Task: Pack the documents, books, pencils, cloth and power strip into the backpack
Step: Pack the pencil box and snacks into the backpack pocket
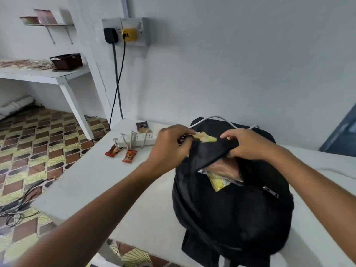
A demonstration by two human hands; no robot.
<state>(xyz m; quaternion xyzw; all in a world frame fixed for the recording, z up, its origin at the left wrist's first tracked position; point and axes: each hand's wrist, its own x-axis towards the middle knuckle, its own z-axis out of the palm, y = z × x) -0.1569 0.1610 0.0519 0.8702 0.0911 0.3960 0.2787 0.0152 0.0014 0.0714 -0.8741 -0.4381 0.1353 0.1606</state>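
A black backpack (231,205) lies on the white table (100,182), its front pocket unzipped. Inside the pocket show a yellow packet (217,183) and a brownish flat item (225,167). My right hand (248,143) grips the pocket's upper flap and holds it up. My left hand (171,145) pinches a small yellowish packet (205,137) just above the backpack's top, with a dark wrapper partly hidden in its fingers. A white power strip (138,139) with its cord wound around it lies on the table behind my left hand.
Two red snack packets (121,153) lie beside the power strip, and a dark packet (142,126) sits near the wall. A wall socket (126,31) holds a black and a yellow plug. Cables (21,203) lie on the tiled floor at left.
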